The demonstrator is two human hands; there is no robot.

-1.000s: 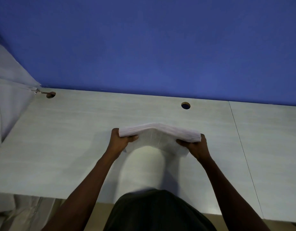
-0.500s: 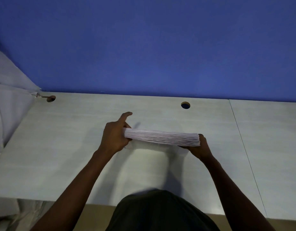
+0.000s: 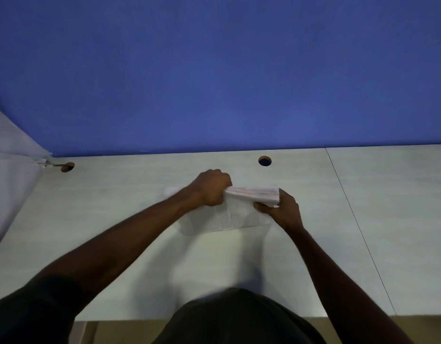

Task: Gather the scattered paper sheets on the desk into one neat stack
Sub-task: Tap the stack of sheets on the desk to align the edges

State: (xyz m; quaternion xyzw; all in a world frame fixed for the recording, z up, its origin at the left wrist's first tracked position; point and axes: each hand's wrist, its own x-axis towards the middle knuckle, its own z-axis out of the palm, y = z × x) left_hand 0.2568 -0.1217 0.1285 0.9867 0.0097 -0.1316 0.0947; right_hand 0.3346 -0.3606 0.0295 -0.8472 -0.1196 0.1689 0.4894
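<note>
A stack of white paper sheets (image 3: 241,209) is held over the middle of the pale desk (image 3: 115,219). Its upper edge is lifted and bent, and the printed face hangs down towards me. My left hand (image 3: 210,187) grips the stack near the middle of its top edge with curled fingers. At the right end, my right hand (image 3: 281,209) holds the stack, thumb under it and fingers round the corner. A corner of paper (image 3: 170,191) sticks out to the left behind my left wrist.
A blue partition (image 3: 214,70) rises along the desk's far edge. Two round cable holes, one (image 3: 265,161) at the centre and another (image 3: 67,167) at the left, lie near it. A white panel (image 3: 11,175) stands at the left. A seam (image 3: 358,227) splits the desk at the right.
My left hand has slid rightward from the stack's left end to its middle and closed round it. The stack, level half a second ago, now bends and tilts, showing its face.
</note>
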